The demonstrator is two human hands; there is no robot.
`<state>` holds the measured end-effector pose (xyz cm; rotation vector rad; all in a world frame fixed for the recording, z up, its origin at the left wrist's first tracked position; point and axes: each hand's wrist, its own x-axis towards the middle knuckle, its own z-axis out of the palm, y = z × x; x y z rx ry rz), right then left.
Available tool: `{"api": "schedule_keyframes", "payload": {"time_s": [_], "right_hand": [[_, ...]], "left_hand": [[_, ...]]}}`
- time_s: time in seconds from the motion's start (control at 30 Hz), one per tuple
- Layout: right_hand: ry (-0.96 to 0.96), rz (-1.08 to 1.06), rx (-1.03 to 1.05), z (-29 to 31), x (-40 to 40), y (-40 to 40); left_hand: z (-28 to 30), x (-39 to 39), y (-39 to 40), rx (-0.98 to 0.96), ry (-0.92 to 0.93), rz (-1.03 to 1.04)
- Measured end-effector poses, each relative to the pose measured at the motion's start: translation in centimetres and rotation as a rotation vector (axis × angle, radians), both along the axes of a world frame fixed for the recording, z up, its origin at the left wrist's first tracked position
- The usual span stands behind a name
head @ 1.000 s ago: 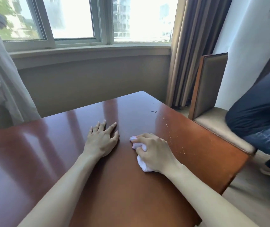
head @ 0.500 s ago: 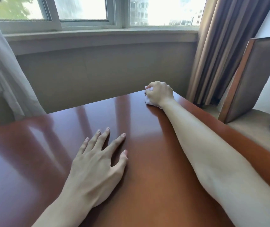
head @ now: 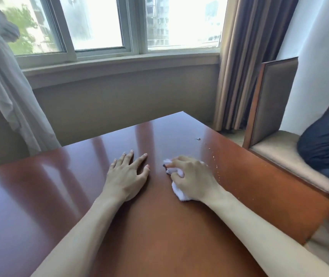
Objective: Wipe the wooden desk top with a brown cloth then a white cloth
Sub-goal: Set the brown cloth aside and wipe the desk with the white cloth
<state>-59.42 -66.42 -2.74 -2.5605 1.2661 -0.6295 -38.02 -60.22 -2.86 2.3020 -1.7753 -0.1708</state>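
**Your bare arms and hands**

You work with both forearms uncovered all the way to the lower edge of the view; no sleeve or cuff shows on either. Your left hand (head: 126, 177) carries no ring, watch or band, and neither does its wrist. The nails on its fingers are short, trimmed and unpainted, with pale tips. Your right hand (head: 193, 179) is just as plain: no glove, no jewellery, nothing strapped at the wrist. Both arms are slender and smooth, free of marks or tattoos on the sides the head camera shows. Your nails on the right are hard to make out.
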Motion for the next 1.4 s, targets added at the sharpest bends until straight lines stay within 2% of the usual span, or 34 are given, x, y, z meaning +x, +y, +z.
{"api": "schedule_keyframes", "payload": {"time_s": [0.13,0.27,0.43,0.7,0.77,0.83,0.93,0.97,1.13,1.27,1.4], "right_hand": [[-0.033,0.044,0.018,-0.1,-3.4,7.6],[-0.046,0.032,0.057,0.0,-3.4,7.4],[-0.014,-0.063,0.007,0.2,-0.3,0.0],[0.007,-0.171,-0.036,0.5,8.9,-19.7],[0.003,-0.104,-0.045,0.6,13.2,-21.7],[0.03,0.055,-0.034,1.1,16.7,-21.8],[0.052,0.222,0.006,1.4,16.5,-23.4],[0.054,0.197,-0.001,1.4,15.1,-25.1],[0.011,-0.223,-0.049,0.6,6.7,-33.2],[0.008,-0.288,-0.074,-0.4,6.6,-30.8],[0.034,-0.14,-0.063,-0.2,5.6,-22.2]], "left_hand": [[0.0,0.1,0.1,0.044,-0.029,-0.013],[1.6,-0.5,-0.7,0.028,-0.086,-0.055],[1.7,-0.4,-4.0,-0.01,-0.009,-0.106],[-0.6,0.3,-6.4,-0.038,-0.041,-0.078],[-0.7,0.3,-6.4,-0.042,-0.041,-0.074],[-0.7,0.3,-6.4,-0.046,-0.033,-0.064],[-0.7,0.4,-6.3,-0.056,-0.036,-0.048],[-0.7,0.3,-6.3,-0.057,-0.036,-0.04],[-0.4,0.1,-6.3,-0.048,-0.032,-0.018],[-0.6,0.3,-6.4,-0.031,-0.028,-0.029],[-0.4,0.2,-6.4,-0.007,-0.015,-0.032]]}}
